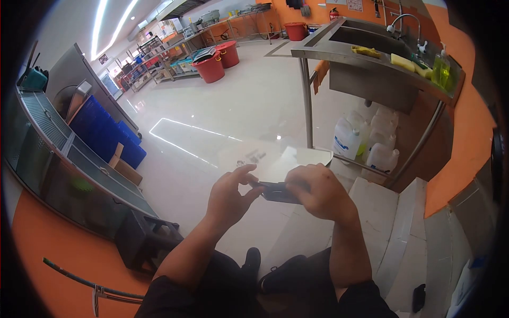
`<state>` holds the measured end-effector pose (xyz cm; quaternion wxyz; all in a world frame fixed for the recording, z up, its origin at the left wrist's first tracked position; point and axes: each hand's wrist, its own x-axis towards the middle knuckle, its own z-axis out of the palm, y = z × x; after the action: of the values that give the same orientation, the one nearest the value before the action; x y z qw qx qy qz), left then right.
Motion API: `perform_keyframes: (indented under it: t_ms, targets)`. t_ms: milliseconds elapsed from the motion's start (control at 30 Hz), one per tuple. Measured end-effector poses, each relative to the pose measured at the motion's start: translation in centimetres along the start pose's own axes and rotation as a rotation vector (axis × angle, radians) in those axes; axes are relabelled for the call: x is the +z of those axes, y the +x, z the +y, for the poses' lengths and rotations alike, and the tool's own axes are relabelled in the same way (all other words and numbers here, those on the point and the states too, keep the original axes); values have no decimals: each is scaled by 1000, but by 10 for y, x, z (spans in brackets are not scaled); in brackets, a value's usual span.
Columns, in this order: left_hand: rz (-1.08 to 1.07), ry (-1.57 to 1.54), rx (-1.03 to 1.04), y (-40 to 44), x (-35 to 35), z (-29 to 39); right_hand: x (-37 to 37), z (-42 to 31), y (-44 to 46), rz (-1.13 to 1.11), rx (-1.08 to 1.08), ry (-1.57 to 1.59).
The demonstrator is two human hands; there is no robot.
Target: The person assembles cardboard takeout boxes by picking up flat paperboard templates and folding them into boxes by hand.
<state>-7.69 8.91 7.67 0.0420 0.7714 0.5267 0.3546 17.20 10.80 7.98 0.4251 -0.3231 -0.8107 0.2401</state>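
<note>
A small dark flat object, perhaps a phone, (277,193) is held level in front of me between both hands. My left hand (232,192) pinches its left end between thumb and fingers. Curled over its right end, my right hand (319,190) grips it with the fingers bent. Just beyond the hands a pale sheet or board (275,163) with a dark printed patch shows low over the floor; its near part is hidden behind the hands.
A steel sink (371,40) stands at the upper right, with plastic jugs (345,139) beneath. Red tubs (211,70) are farther back. At left are blue crates (98,124) and a dark stool (139,238). White steps (374,199) lie at right.
</note>
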Motion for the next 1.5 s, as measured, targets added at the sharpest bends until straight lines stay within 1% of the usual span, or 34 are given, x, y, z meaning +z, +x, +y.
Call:
perform_keyframes:
  t_ms: [100, 200, 300, 400, 500, 633, 733, 767, 800, 867, 900, 1000, 1033, 1133, 1233, 1333, 1433, 1500]
  targets:
    - [13, 88, 54, -1, 1, 2, 11, -1, 1, -22, -59, -60]
    - [1, 91, 54, -4, 4, -1, 18, -3, 1, -56, -108, -76]
    - [10, 95, 57, -5, 8, -8, 20, -7, 1, -16, -108, -133]
    - [15, 112, 73, -7, 8, -7, 20, -6, 2, -34, -81, -143]
    - [27, 155, 116, -11, 11, -3, 25, -5, 1, -14, -120, -149]
    - [-26, 148, 120, -14, 12, 4, 33, -4, 1, -77, -90, -166]
    - [-71, 135, 110, -17, 15, 9, 29, -3, -2, -37, -94, -149]
    - [-55, 134, 130, -17, 14, 13, 24, -2, -3, -84, -75, -164]
    - [-70, 148, 155, -17, 15, 13, 19, -1, -4, -49, -60, -166]
    - [-37, 117, 150, -16, 20, 10, 17, -1, -8, 1, -52, -160]
    - [-50, 115, 126, -16, 21, 9, 16, 4, -9, -25, -40, -157]
    - [-34, 79, 104, -9, 19, 14, 15, 0, -6, -2, -75, -109]
    - [-28, 75, 103, -8, 20, 12, 15, 0, -5, -38, -42, -113]
    - [-1, 71, 175, -8, 25, 9, 16, -1, -6, -12, -11, -198]
    - [-18, 71, 215, -11, 32, 12, 17, 0, -7, -11, 0, -107]
    - [-115, 45, 105, -16, 33, 11, 22, 0, -6, 2, -13, -144]
    - [-118, -74, 213, -13, 26, 19, 15, -9, -2, 23, 77, -137]
    - [-142, -65, 219, -11, 16, 27, 11, -17, -1, 53, 142, 56]
